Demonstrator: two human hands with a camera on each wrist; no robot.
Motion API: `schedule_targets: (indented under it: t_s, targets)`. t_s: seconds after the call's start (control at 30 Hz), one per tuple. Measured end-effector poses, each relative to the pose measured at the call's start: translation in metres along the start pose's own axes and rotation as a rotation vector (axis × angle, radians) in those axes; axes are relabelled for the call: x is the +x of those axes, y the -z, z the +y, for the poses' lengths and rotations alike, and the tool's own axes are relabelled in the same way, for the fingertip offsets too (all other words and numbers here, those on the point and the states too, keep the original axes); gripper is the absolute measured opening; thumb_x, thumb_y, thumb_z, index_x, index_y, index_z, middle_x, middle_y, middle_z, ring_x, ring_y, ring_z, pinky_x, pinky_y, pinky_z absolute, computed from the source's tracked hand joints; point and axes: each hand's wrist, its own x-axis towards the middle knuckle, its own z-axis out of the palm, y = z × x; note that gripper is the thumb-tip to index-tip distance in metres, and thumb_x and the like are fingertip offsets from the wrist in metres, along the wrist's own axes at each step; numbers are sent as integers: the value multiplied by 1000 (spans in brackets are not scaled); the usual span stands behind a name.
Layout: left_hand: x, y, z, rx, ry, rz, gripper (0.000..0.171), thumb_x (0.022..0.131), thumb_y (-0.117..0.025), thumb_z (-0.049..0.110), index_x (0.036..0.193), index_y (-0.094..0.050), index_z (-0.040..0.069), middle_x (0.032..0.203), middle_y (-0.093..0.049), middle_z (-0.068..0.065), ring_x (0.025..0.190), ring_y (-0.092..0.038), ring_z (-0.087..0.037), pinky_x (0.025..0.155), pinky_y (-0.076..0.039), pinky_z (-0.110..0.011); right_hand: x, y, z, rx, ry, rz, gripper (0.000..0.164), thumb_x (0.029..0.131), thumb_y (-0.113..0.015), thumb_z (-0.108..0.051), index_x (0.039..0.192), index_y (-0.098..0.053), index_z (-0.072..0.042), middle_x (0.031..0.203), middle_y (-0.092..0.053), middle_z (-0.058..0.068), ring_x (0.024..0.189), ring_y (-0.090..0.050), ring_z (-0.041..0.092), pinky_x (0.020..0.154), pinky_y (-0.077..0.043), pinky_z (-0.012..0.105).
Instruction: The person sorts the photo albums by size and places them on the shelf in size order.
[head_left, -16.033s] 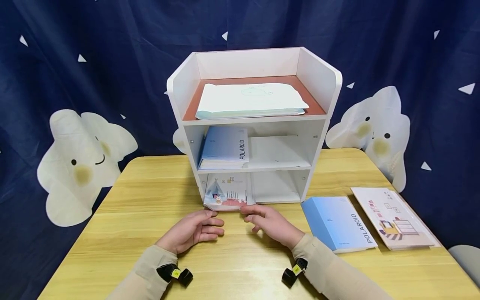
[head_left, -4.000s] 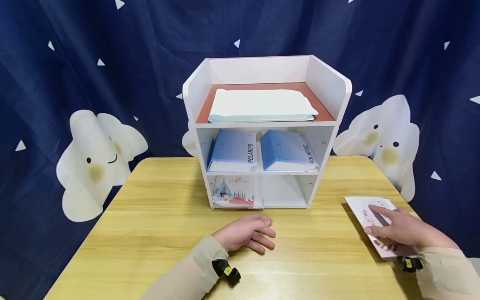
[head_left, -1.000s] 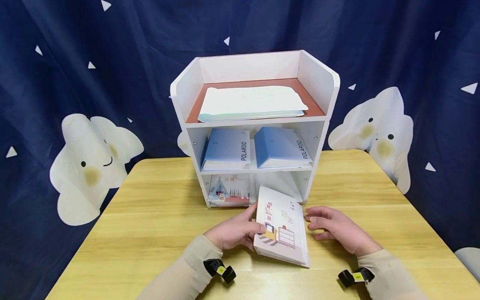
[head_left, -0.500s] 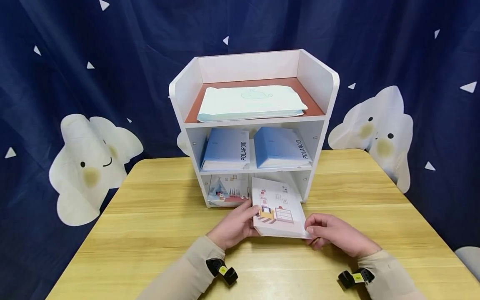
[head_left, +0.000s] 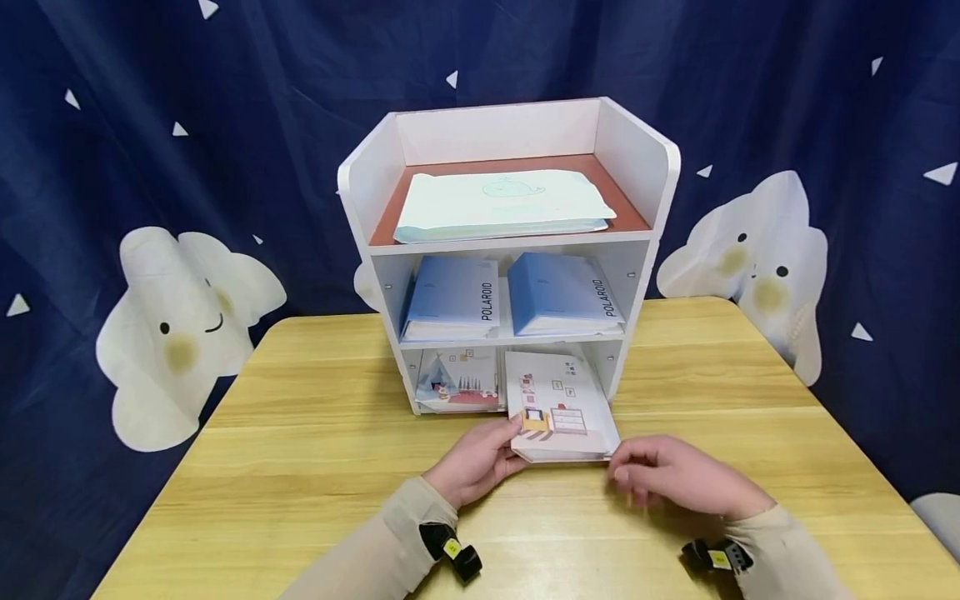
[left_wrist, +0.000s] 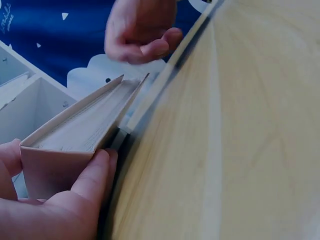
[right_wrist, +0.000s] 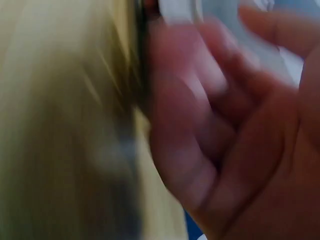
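Observation:
A white photo album (head_left: 558, 425) with a drawn room on its cover lies partly inside the right half of the bottom shelf, its near end sticking out over the table. My left hand (head_left: 474, 463) pinches its near left corner; in the left wrist view the thumb is on one cover of the album (left_wrist: 60, 172) and fingers are on the other. Beside the near right corner, my right hand (head_left: 678, 477) has loosely bent fingers and holds nothing. That hand (right_wrist: 220, 120) is blurred in the right wrist view.
The white shelf unit (head_left: 637, 242) stands on the wooden table (head_left: 315, 433). On its middle shelf lie two blue POLAROID albums (head_left: 456, 287). Another illustrated album (head_left: 459, 379) fills the bottom left, and a white stack of paper (head_left: 502, 204) lies on top.
Since the first frame, a blue album has gone from the table to the middle shelf. The white album came from the right, then slid into the bottom shelf; my right hand has let go of it.

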Motion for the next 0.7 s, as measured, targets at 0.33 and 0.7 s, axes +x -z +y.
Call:
schedule_targets:
  t_s: [0.33, 0.7]
  targets:
    - [2, 0, -2, 24, 22, -9, 55, 108, -50, 28, 144, -41, -14, 134, -59, -24, 127, -57, -33, 106, -46, -42, 25, -40, -17, -124, 88, -109, 50, 103, -61, -24, 151, -49, -15, 123, -64, 4, 98, -63, 13, 86, -52, 28]
    - [4, 4, 4, 45, 47, -111, 49, 111, -43, 23, 149, -40, -8, 140, -55, -24, 131, -53, -34, 110, -42, -41, 49, -47, -7, 95, 8, -19, 50, 104, -56, -16, 152, -44, -9, 136, -58, 15, 85, -68, 28, 61, -58, 36]
